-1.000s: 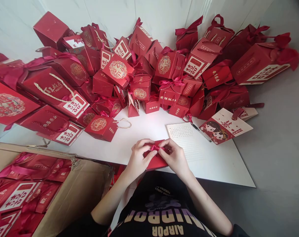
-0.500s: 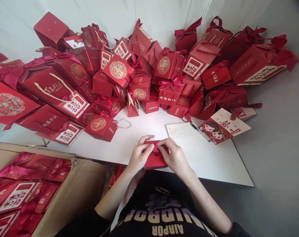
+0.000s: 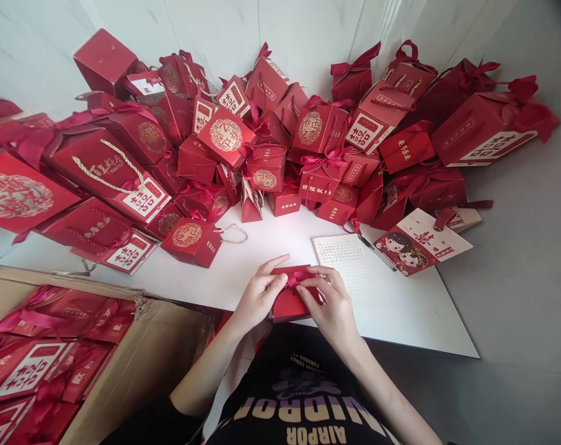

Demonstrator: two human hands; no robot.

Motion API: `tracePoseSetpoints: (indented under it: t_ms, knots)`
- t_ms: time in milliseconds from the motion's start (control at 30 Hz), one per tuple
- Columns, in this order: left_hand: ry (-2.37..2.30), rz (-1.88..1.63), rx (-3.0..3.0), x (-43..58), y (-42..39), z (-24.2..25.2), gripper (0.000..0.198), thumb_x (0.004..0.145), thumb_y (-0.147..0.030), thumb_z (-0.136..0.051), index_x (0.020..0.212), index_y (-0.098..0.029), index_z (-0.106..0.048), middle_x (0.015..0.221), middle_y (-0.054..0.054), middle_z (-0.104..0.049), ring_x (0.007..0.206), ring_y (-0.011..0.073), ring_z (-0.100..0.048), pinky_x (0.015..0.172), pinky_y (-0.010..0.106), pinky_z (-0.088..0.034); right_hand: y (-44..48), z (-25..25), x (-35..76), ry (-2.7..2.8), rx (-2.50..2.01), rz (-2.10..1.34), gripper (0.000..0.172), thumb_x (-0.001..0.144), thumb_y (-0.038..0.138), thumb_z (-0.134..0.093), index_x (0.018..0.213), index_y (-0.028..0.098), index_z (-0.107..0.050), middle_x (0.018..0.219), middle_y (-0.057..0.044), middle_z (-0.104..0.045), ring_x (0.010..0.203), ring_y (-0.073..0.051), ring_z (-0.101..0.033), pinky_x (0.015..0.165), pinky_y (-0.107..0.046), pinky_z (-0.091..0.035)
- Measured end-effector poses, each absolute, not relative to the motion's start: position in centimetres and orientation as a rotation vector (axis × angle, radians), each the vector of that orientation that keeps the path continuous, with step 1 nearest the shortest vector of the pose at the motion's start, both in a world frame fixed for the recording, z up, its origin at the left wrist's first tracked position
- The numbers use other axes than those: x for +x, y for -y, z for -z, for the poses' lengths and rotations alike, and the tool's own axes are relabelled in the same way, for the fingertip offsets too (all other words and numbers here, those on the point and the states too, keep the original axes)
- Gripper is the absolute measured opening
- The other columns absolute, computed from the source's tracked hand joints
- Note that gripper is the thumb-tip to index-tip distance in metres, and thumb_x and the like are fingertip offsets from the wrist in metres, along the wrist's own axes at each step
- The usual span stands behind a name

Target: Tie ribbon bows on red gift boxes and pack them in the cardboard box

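Note:
A small red gift box (image 3: 287, 301) with a red ribbon bow (image 3: 293, 280) on top sits at the near edge of the white table (image 3: 414, 309). My left hand (image 3: 257, 295) grips the box's left side, thumb and forefinger pinching at the bow. From the right, my right hand (image 3: 333, 303) lies over the box with its fingertips pinched on the ribbon. Both hands cover much of the box's top.
A big heap of red gift boxes and bags (image 3: 262, 142) fills the back of the table against the white wall. A lined sheet of paper (image 3: 350, 259) with a pen (image 3: 377, 252) lies right of my hands. A cardboard carton (image 3: 136, 364) of red boxes stands at lower left.
Both hands have shifted slightly on the bow; the right hand's fingers moved lower over the box top, and the box sits a little flatter. The view drifted slightly.

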State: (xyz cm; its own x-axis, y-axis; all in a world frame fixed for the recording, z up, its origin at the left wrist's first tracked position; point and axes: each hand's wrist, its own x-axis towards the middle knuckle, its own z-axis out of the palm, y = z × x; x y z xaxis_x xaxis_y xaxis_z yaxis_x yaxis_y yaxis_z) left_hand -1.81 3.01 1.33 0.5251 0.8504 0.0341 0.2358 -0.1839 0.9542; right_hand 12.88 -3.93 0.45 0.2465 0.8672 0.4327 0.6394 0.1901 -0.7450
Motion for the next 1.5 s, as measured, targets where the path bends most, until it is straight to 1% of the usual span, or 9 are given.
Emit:
tracePoseSetpoints:
  t_ms: [200, 400, 467, 567, 767, 900, 1200, 1400, 1500]
  knots:
    - [-0.945, -0.736, 1.821, -1.8, -2.5, -1.6, 0.037, 0.091, -0.033, -0.040, 0.073, -0.017, -0.067, 0.138, 0.006, -0.047, 0.129, 0.0237, -0.040, 0.105, 0.039, -0.038, 3.5, -0.7, 12.9, 1.393, -1.559, -0.382, 0.007, 0.081, 0.025, -0.061, 0.077, 0.022, -0.066, 0.098, -0.008, -0.059, 0.098, -0.024, -0.056, 0.085, -0.044, -0.047]
    - [-1.006, -0.743, 2.096, -1.7, -1.6, -1.9, 0.036, 0.093, -0.027, -0.037, 0.077, -0.019, -0.069, 0.143, 0.002, -0.040, 0.133, 0.0258, -0.031, 0.108, 0.049, -0.029, 3.4, -0.9, 13.0, 1.323, -1.591, -0.546, 0.013, 0.080, 0.029, -0.061, 0.069, 0.022, -0.063, 0.100, -0.008, -0.059, 0.102, -0.025, -0.055, 0.087, -0.044, -0.046]
    - [-1.015, -0.746, 2.134, -1.7, -1.5, -1.9, 0.035, 0.093, -0.026, -0.037, 0.080, -0.021, -0.070, 0.143, 0.002, -0.041, 0.133, 0.0261, -0.032, 0.107, 0.050, -0.030, 3.3, -0.8, 13.1, 1.306, -1.591, -0.570, 0.012, 0.080, 0.030, -0.062, 0.071, 0.022, -0.064, 0.102, -0.008, -0.057, 0.104, -0.025, -0.054, 0.088, -0.044, -0.045]
    - [-1.000, -0.742, 2.111, -1.8, -1.4, -1.9, 0.034, 0.093, -0.026, -0.037, 0.086, -0.021, -0.070, 0.142, 0.002, -0.041, 0.133, 0.0251, -0.033, 0.106, 0.047, -0.033, 3.3, -0.6, 13.3, 1.291, -1.586, -0.589, 0.011, 0.079, 0.032, -0.064, 0.074, 0.023, -0.066, 0.104, -0.008, -0.056, 0.107, -0.026, -0.053, 0.090, -0.044, -0.044]
    - [-1.016, -0.729, 2.171, -1.7, -1.2, -1.5, 0.037, 0.093, -0.024, -0.034, 0.079, -0.020, -0.068, 0.146, 0.002, -0.036, 0.134, 0.0268, -0.030, 0.107, 0.050, -0.030, 3.2, -0.7, 13.6, 1.308, -1.569, -0.609, 0.014, 0.080, 0.030, -0.060, 0.070, 0.023, -0.066, 0.107, -0.008, -0.057, 0.108, -0.026, -0.052, 0.089, -0.045, -0.045]
    - [-1.016, -0.739, 2.214, -1.8, -1.1, -1.5, 0.037, 0.093, -0.024, -0.034, 0.079, -0.021, -0.067, 0.146, 0.001, -0.034, 0.134, 0.0262, -0.029, 0.107, 0.049, -0.030, 3.2, -0.7, 13.5, 1.344, -1.553, -0.577, 0.012, 0.082, 0.030, -0.058, 0.074, 0.022, -0.065, 0.103, -0.008, -0.056, 0.105, -0.025, -0.053, 0.090, -0.044, -0.045]
    - [-1.011, -0.689, 2.208, -2.5, -2.0, -1.4, 0.040, 0.092, -0.025, -0.036, 0.067, -0.019, -0.066, 0.142, 0.002, -0.042, 0.132, 0.0285, -0.032, 0.104, 0.051, -0.032, 2.9, -1.2, 15.2, 1.518, -1.513, -0.686, 0.013, 0.084, 0.026, -0.056, 0.074, 0.023, -0.063, 0.104, -0.007, -0.051, 0.108, -0.025, -0.052, 0.091, -0.042, -0.044]
    - [-1.012, -0.690, 2.221, -2.8, -2.3, -1.5, 0.039, 0.093, -0.026, -0.035, 0.073, -0.019, -0.068, 0.139, 0.003, -0.045, 0.131, 0.0280, -0.033, 0.104, 0.048, -0.032, 2.6, -2.3, 16.5, 1.587, -1.509, -0.787, 0.012, 0.082, 0.025, -0.057, 0.072, 0.023, -0.064, 0.103, -0.007, -0.053, 0.106, -0.024, -0.054, 0.092, -0.041, -0.044]
    - [-1.034, -0.699, 2.233, -2.8, -2.2, -1.5, 0.038, 0.093, -0.026, -0.035, 0.077, -0.021, -0.069, 0.137, 0.004, -0.047, 0.130, 0.0282, -0.034, 0.103, 0.049, -0.031, 2.6, -2.8, 16.8, 1.602, -1.557, -0.777, 0.013, 0.081, 0.025, -0.057, 0.070, 0.023, -0.064, 0.104, -0.007, -0.054, 0.101, -0.024, -0.057, 0.088, -0.043, -0.047]
